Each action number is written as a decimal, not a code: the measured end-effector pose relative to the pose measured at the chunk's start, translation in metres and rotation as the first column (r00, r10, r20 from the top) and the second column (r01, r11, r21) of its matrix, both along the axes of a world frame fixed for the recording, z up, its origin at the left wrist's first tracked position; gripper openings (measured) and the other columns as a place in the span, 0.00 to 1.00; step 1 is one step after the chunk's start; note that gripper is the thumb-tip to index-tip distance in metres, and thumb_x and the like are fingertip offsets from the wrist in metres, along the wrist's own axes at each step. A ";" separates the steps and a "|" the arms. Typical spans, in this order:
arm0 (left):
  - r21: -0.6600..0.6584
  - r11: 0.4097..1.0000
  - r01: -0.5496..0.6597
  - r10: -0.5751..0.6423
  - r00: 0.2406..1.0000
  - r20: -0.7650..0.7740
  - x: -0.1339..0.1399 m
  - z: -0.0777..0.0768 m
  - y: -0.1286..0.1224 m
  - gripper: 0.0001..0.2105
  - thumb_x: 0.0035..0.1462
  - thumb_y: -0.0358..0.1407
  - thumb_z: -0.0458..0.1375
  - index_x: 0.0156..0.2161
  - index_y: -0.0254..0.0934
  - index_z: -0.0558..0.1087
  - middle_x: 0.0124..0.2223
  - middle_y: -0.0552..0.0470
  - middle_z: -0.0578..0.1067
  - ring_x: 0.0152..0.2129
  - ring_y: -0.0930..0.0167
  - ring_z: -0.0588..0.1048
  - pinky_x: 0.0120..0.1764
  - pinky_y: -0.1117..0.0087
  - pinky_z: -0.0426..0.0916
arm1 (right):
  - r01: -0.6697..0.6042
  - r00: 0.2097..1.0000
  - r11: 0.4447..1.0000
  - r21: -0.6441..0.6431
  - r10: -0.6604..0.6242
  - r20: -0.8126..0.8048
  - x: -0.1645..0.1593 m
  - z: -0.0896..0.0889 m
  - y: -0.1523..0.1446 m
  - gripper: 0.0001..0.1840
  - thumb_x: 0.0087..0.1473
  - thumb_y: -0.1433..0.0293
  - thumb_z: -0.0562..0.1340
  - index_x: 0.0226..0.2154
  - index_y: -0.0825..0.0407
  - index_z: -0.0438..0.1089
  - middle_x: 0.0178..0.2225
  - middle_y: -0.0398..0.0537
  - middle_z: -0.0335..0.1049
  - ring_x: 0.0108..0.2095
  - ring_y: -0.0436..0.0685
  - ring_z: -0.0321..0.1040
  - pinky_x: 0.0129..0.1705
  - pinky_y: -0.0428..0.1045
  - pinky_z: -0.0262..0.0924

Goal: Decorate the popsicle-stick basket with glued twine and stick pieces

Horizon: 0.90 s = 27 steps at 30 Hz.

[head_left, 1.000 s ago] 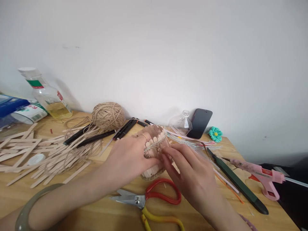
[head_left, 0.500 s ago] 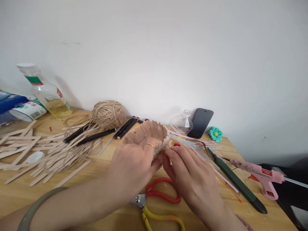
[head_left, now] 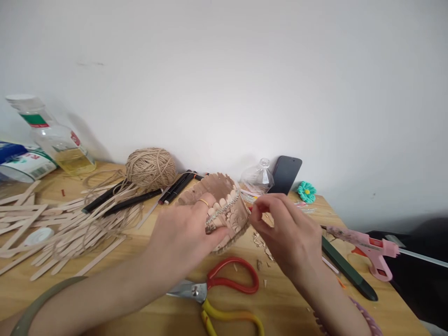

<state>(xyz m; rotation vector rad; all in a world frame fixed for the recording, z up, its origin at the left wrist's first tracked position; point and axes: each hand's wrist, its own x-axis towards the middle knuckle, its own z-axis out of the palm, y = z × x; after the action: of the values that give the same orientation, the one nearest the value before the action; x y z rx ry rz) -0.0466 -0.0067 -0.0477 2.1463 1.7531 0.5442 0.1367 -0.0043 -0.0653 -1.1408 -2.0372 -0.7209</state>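
My left hand [head_left: 187, 233] grips a small basket made of wooden craft sticks [head_left: 238, 219], fingers inside the rim and thumb against its outer wall. A silvery beaded trim [head_left: 224, 207] runs along the basket near its scalloped edge, and flower-like wooden pieces sit on the wall. Just right of the basket, my right hand [head_left: 287, 228] is closed in a pinch, thumb and forefinger together. What the pinch holds, if anything, is too small to make out. Below the hands lie scissors [head_left: 199, 291] with one red and one yellow handle.
Craft sticks [head_left: 70, 233] and a twine ball [head_left: 151, 168] cover the left, beside a glass bottle [head_left: 66, 144]. Black markers [head_left: 178, 186] lie behind the basket. A phone [head_left: 285, 175], green flower [head_left: 307, 192], green cutter [head_left: 350, 270] and pink glue gun [head_left: 371, 249] are at right.
My right hand has moved away from the basket's wall to the right and turned, its fingers now pinched. The basket's decorated side shows more. The whole view has shifted slightly.
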 end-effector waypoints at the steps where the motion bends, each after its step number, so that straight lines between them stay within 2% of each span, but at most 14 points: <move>1: -0.033 0.999 -0.011 0.013 0.997 0.077 -0.001 0.001 0.001 0.18 0.50 0.44 0.56 0.45 0.37 0.71 0.28 0.47 0.78 0.29 0.55 0.76 0.28 0.64 0.61 | 0.022 1.000 0.999 0.026 -0.021 -0.016 0.003 0.002 0.002 0.09 0.51 0.80 0.56 0.27 0.50 0.62 0.25 0.43 0.70 0.24 0.50 0.66 0.26 0.45 0.57; 3: -0.115 0.993 0.009 0.023 0.960 0.279 -0.002 0.002 0.003 0.17 0.47 0.42 0.60 0.44 0.39 0.71 0.31 0.49 0.79 0.30 0.58 0.76 0.30 0.65 0.64 | 0.049 0.995 0.997 0.059 -0.044 -0.085 0.009 0.008 0.005 0.08 0.50 0.80 0.57 0.28 0.50 0.63 0.25 0.43 0.71 0.24 0.50 0.67 0.25 0.45 0.58; 5: -0.182 0.980 0.074 0.022 0.881 0.473 -0.003 0.002 0.006 0.17 0.45 0.40 0.62 0.43 0.41 0.71 0.32 0.53 0.78 0.30 0.62 0.76 0.32 0.65 0.66 | 0.033 0.981 0.999 0.036 -0.025 -0.190 0.012 0.015 0.005 0.08 0.50 0.80 0.58 0.29 0.51 0.65 0.26 0.43 0.72 0.24 0.50 0.66 0.25 0.45 0.59; 8: -0.253 0.955 0.156 0.046 0.762 0.646 -0.004 0.001 0.009 0.17 0.43 0.38 0.65 0.40 0.40 0.71 0.32 0.55 0.78 0.30 0.64 0.75 0.33 0.67 0.68 | -0.128 0.926 0.982 -0.139 0.068 -0.370 0.015 0.024 0.000 0.09 0.52 0.80 0.56 0.31 0.50 0.67 0.25 0.42 0.70 0.25 0.49 0.66 0.26 0.44 0.60; 11: -0.310 0.923 0.227 0.087 0.662 0.744 -0.005 0.001 0.012 0.17 0.40 0.36 0.67 0.37 0.37 0.71 0.34 0.54 0.78 0.32 0.65 0.76 0.33 0.68 0.68 | -0.350 0.834 0.883 -0.312 0.142 -0.533 0.015 0.028 -0.007 0.11 0.58 0.77 0.52 0.36 0.49 0.66 0.25 0.41 0.68 0.25 0.49 0.66 0.26 0.44 0.62; 13: -0.354 0.901 0.252 0.125 0.631 0.766 -0.005 0.001 0.015 0.18 0.38 0.36 0.68 0.37 0.36 0.70 0.34 0.53 0.79 0.32 0.65 0.76 0.33 0.69 0.69 | -0.442 0.785 0.813 -0.378 0.148 -0.602 0.014 0.028 -0.011 0.11 0.60 0.76 0.51 0.42 0.48 0.62 0.26 0.39 0.68 0.25 0.49 0.68 0.27 0.44 0.64; 15: -0.386 0.881 0.273 0.153 0.607 0.780 -0.005 0.001 0.017 0.20 0.36 0.36 0.69 0.37 0.35 0.71 0.35 0.52 0.79 0.33 0.64 0.76 0.34 0.68 0.69 | -0.435 0.805 0.798 -0.417 0.137 -0.577 0.010 0.026 -0.014 0.11 0.60 0.76 0.52 0.44 0.47 0.59 0.26 0.39 0.70 0.25 0.49 0.69 0.28 0.43 0.64; 19: -0.377 0.862 0.339 0.151 0.537 0.830 -0.004 0.000 0.017 0.20 0.36 0.32 0.68 0.38 0.34 0.72 0.37 0.52 0.80 0.34 0.65 0.76 0.36 0.70 0.69 | -0.325 0.916 0.890 -0.319 0.212 -0.341 0.000 0.024 -0.019 0.06 0.57 0.77 0.57 0.34 0.50 0.65 0.25 0.41 0.70 0.24 0.49 0.67 0.25 0.43 0.60; 23: -0.402 0.845 0.352 0.208 0.476 0.855 -0.001 0.001 0.012 0.22 0.37 0.28 0.66 0.42 0.36 0.71 0.36 0.55 0.79 0.32 0.69 0.75 0.34 0.73 0.68 | -0.325 0.924 0.907 -0.267 0.243 -0.296 -0.008 0.021 -0.021 0.06 0.57 0.77 0.56 0.31 0.53 0.66 0.25 0.44 0.67 0.24 0.50 0.65 0.26 0.45 0.60; 27: -0.391 0.828 0.402 0.224 0.402 0.888 0.001 0.000 0.007 0.12 0.47 0.33 0.61 0.40 0.37 0.73 0.32 0.55 0.78 0.29 0.72 0.74 0.33 0.73 0.68 | -0.344 0.917 0.898 -0.274 0.259 -0.302 -0.010 0.017 -0.019 0.06 0.57 0.77 0.56 0.31 0.54 0.67 0.25 0.45 0.66 0.24 0.49 0.63 0.25 0.44 0.60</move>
<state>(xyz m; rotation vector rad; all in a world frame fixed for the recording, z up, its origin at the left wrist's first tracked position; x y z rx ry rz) -0.0459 0.0004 -0.0481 1.0668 0.9153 0.8346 0.1264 -0.0234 -0.0481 -0.9924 -2.0848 -0.0743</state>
